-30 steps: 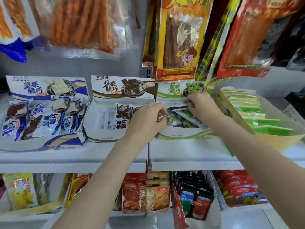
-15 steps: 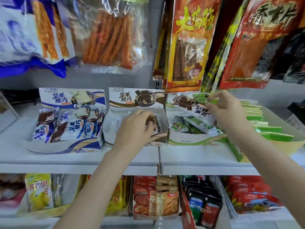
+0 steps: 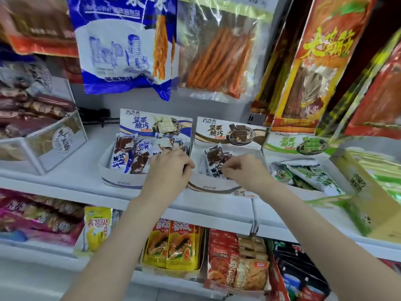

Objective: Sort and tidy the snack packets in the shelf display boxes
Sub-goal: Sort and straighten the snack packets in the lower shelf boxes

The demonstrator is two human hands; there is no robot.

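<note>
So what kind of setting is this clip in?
Most likely a small shop's snack aisle: white tiered shelf, hanging clear bags of orange snack sticks, and a brown-trimmed cardboard display box of wrapped packets.

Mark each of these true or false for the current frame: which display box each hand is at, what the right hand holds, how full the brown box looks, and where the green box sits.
1. The right hand pinches a brown packet in the brown box. True.
2. The left hand reaches into the green box. False: it is at the seam between the blue box and the brown box.
3. The brown box is packed full. False: few packets show, with much bare white interior.
4. The green box sits right of the brown box. True.
</note>
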